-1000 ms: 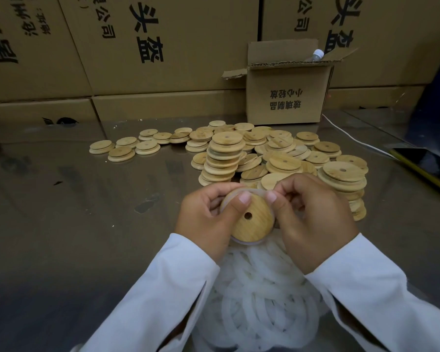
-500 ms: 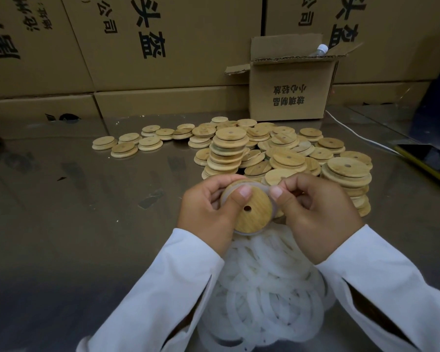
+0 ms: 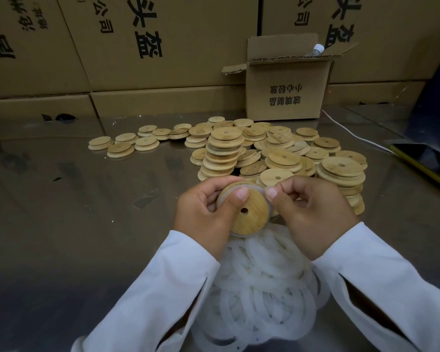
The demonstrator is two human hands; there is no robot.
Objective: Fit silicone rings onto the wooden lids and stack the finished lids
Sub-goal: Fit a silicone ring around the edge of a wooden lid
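Note:
My left hand (image 3: 203,214) holds a round wooden lid (image 3: 249,214) with a small centre hole, thumb pressed on its face. A translucent silicone ring (image 3: 261,189) lies around the lid's rim. My right hand (image 3: 313,212) pinches that ring at the lid's right edge. Below my hands sits a heap of white silicone rings (image 3: 262,283). Behind them lies a pile of wooden lids (image 3: 285,153), with a tall stack (image 3: 224,153) at its left and another stack (image 3: 341,174) at its right.
A row of loose lids (image 3: 125,144) lies to the left on the shiny metal table (image 3: 74,224). A small open cardboard box (image 3: 287,92) stands at the back, large cartons behind it. A white cable (image 3: 353,134) and a dark tablet (image 3: 422,158) lie at right.
The lid stays in both hands and has tilted slightly. My right thumb has shifted along the rim, working the ring round the lid's right edge. The view has drifted a little.

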